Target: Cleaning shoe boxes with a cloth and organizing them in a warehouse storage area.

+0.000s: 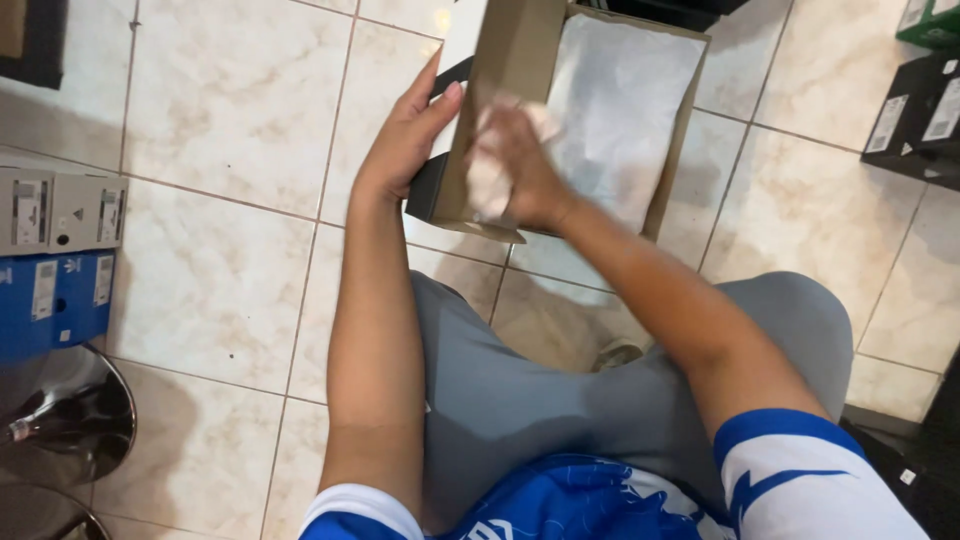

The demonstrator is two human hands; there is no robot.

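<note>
**Box held open on the floor, paper wad in one hand**

Head view: A cardboard box [520, 60] sits on the tiled floor [230, 100] at the upper middle of the frame, just beyond the person's knees. The left hand [405, 140] lies against the box's left side, fingers stretched flat and thumb up along the wall, steadying it rather than clutching it. The right hand [520, 165] is blurred; it appears closed around a wad of white paper [490, 185] at the box's near left corner.

Risks, as I judge them: the left hand only presses on the wall, so a hard push from the right hand could slide or tip the box away. The thin paper may tear or spill out over the low near edge.

The box is brown inside with a dark outer face on its left. A sheet of white tissue [620, 100] lines its bottom, creased and lying loose. What is under the sheet cannot be told.

Other boxes [55, 250] stand stacked at the left edge, more at the upper right.
</note>
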